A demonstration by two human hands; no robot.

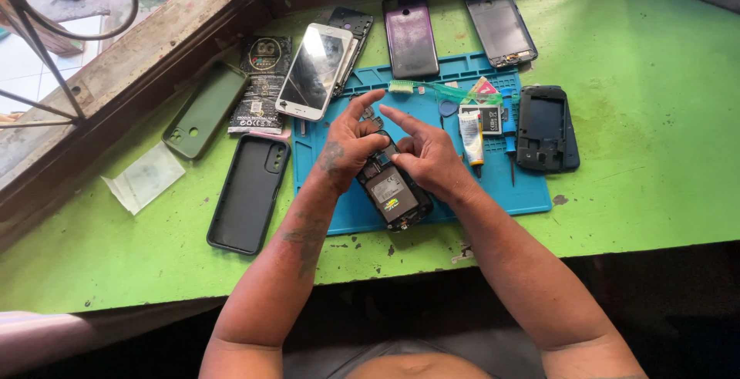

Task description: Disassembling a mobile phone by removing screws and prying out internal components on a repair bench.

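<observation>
Blue mat [532, 194], both hands' fingers [362, 148] closed on opened phone [391, 194], black packets [260, 86] left.

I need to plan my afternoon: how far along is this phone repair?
Done: the phone lies opened, insides exposed, on the blue mat. In hand: left hand and right hand work at its upper end. Left: it remains uncovered; a back cover lies apart.

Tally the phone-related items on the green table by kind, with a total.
Opened phone under both hands: 1, opened phone, left hand, right hand
White-fronted phone: 1, white phone
Soft cases: 2, green case, black case
Back covers and frames: 4, purple cover, dark cover, black frame, black part under the white phone
Total: 8
</observation>
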